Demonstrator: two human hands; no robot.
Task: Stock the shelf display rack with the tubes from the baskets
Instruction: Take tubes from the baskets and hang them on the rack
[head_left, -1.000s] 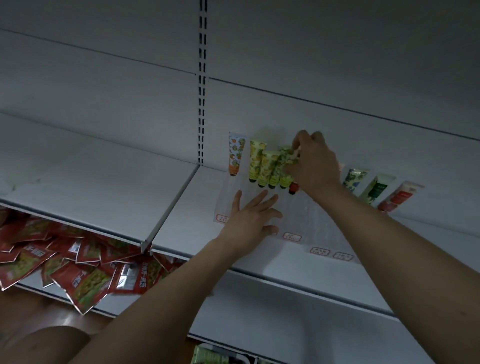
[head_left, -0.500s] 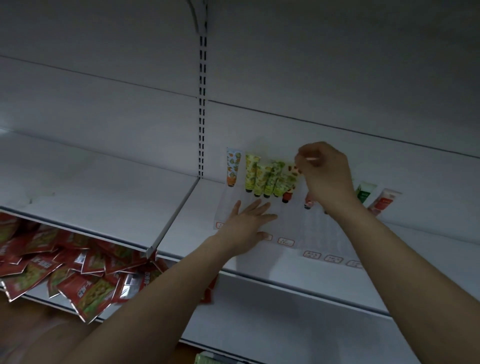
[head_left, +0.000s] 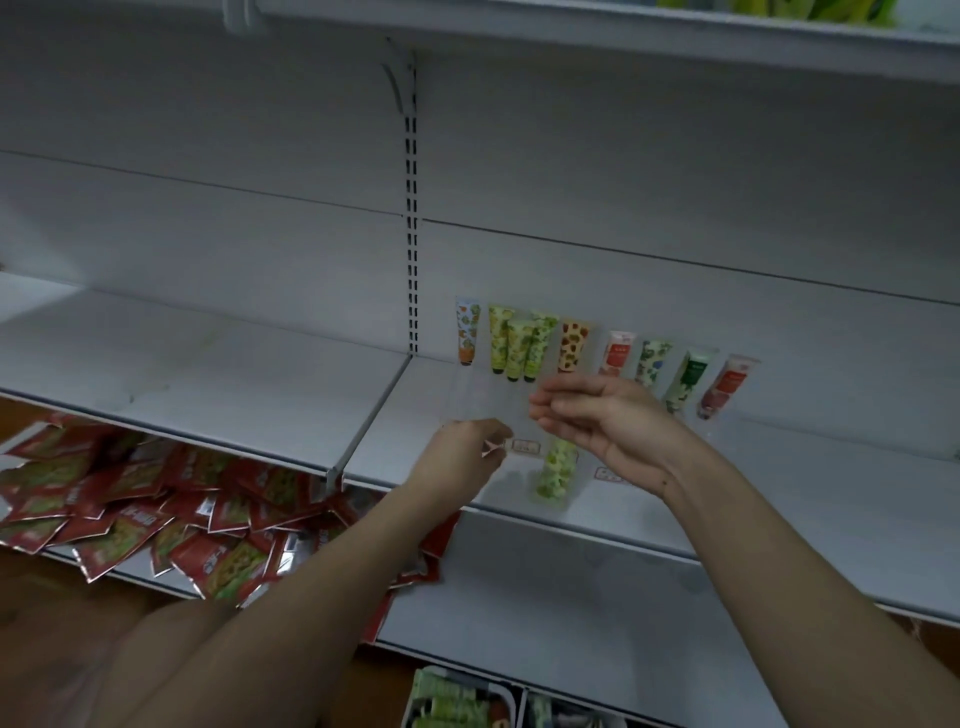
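Left hand pinches the front edge of the clear display rack on the shelf. Right hand hovers loose, fingers relaxed. Tubes line the rack's back; one green tube sits up front.

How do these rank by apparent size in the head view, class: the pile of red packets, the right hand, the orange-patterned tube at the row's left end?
1. pile of red packets, by far the widest.
2. right hand, though nearness to the camera enlarges it.
3. orange-patterned tube, smallest.
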